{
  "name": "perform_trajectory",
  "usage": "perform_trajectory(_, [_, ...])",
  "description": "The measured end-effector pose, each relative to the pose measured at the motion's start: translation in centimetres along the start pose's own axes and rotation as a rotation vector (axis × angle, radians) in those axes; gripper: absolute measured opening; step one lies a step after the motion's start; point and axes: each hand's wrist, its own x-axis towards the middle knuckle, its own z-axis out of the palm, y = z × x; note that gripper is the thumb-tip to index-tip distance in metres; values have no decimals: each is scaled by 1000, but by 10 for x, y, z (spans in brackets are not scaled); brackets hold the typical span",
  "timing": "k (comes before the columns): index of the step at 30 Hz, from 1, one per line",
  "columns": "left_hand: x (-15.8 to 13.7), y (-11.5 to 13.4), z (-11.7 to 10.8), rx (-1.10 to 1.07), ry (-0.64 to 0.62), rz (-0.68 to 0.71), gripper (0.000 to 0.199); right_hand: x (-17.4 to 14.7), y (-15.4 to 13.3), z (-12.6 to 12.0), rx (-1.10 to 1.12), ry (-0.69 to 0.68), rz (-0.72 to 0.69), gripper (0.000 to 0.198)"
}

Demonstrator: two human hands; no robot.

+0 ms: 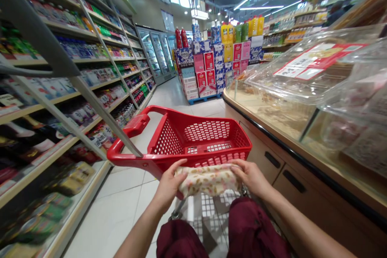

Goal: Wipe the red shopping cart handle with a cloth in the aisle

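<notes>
The left hand [169,185] and right hand [251,176] each grip one end of a patterned cloth [210,180] — it spans the space between them. Just beyond both hands stands a red cart [187,157]; right of the right hand — a worktop [272,124] bearing clear plastic boxes [281,88].

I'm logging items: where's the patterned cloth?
In the head view, the patterned cloth is below centre, held between left hand and right hand, just this side of the red basket.

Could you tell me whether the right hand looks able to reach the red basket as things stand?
Probably yes: the right hand is close to the red basket and nothing seems in between, though it holds the patterned cloth.
</notes>
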Motion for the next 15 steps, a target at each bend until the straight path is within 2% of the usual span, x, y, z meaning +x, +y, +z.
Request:
perform_trajectory(1, [0, 2, 0, 67, -33, 0, 54, -1, 0, -6, -96, -16, -21, 22])
perform_trajectory(3, [-1, 3, 3, 242, -90, -1, 40, -2, -1, -15, -216, 52, -85, 22])
perform_trajectory(6, [1, -3, 13, 675, -148, 110, 26, 1, -3, -21, -136, 188, -117, 27])
perform_trajectory(8, [5, -6, 20, 974, -102, 252, 13, 2, -4, -20, 10, 172, -22, 30])
perform_trajectory(10, [9, -3, 27, 1137, 36, 387, 7, 2, -7, -13, 120, 181, 67, 32])
perform_trajectory(12, [12, 4, 37, 1123, 158, 449, 11, 1, -11, 0, 210, 248, 115, 34])
perform_trajectory(13, [13, 8, 43, 1063, 176, 432, 12, 0, -14, 9, 279, 265, 129, 34])
perform_trajectory(15, [13, 15, 57, 846, 75, 352, 17, 0, -20, 26, 454, 241, 123, 30])
